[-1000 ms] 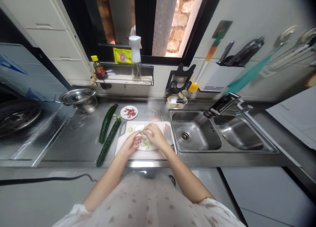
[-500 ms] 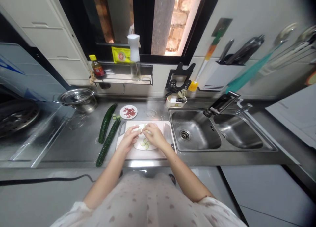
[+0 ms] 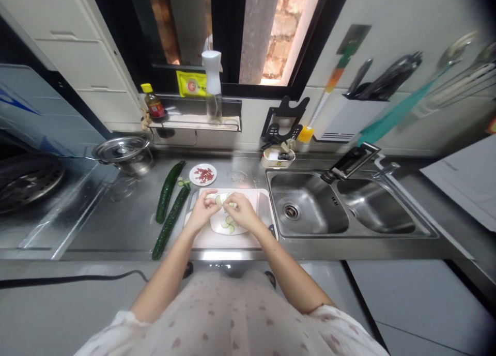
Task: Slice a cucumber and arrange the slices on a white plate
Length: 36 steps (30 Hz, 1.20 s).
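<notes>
A white plate [image 3: 217, 227] lies on the pale cutting board [image 3: 248, 242], with thin cucumber slices [image 3: 230, 224] fanned out on it. Above the plate, my left hand [image 3: 204, 210] pinches a pale green cucumber slice [image 3: 218, 200] between thumb and fingers. My right hand [image 3: 240, 210] is closed beside it, its fingertips pressed together near that slice; what they grip is too small to make out. Two cucumbers [image 3: 169, 190] rest left of the board, one with small cut pieces [image 3: 183, 182] at its upper end. A small dish [image 3: 203, 175] holds red bits behind the board.
The knife [image 3: 265, 211] lies on the board's right side. A double sink [image 3: 310, 203] with a faucet [image 3: 349, 162] is at the right. A lidded steel pot [image 3: 126, 153] stands at the back left. Bottles and a yellow packet [image 3: 191, 83] stand on the wall shelf [image 3: 194, 123].
My left hand's fingers have drawn together on a slice, which now shows more clearly between my hands. The view has shifted slightly.
</notes>
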### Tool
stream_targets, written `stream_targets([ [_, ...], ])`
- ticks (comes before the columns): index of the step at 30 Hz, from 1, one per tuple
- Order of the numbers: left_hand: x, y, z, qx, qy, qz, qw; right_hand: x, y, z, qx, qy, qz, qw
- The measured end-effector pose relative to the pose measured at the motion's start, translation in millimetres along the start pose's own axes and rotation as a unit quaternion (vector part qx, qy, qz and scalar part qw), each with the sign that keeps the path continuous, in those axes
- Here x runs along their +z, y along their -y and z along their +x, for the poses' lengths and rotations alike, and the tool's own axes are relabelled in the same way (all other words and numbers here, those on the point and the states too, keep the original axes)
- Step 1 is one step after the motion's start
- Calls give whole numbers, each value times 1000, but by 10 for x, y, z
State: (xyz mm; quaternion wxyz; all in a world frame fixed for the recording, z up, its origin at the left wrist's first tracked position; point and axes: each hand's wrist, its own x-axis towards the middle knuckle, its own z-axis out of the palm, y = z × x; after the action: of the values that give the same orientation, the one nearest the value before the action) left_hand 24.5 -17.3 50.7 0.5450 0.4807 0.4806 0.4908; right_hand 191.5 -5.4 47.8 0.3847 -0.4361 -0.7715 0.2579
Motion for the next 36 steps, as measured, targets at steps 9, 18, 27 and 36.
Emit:
stream_targets([
  [9,-39,3,2,39,6,52,998,48,-15,11,68,0,67,995],
  [18,-61,61,36,57,5,73,996,62,-21,4,111,9,118,987],
  [27,-121,153,132,49,22,88,995,163,-213,5,131,47,110,984],
  [36,-224,473,302,63,27,128,989,296,-429,27,154,87,75,981],
])
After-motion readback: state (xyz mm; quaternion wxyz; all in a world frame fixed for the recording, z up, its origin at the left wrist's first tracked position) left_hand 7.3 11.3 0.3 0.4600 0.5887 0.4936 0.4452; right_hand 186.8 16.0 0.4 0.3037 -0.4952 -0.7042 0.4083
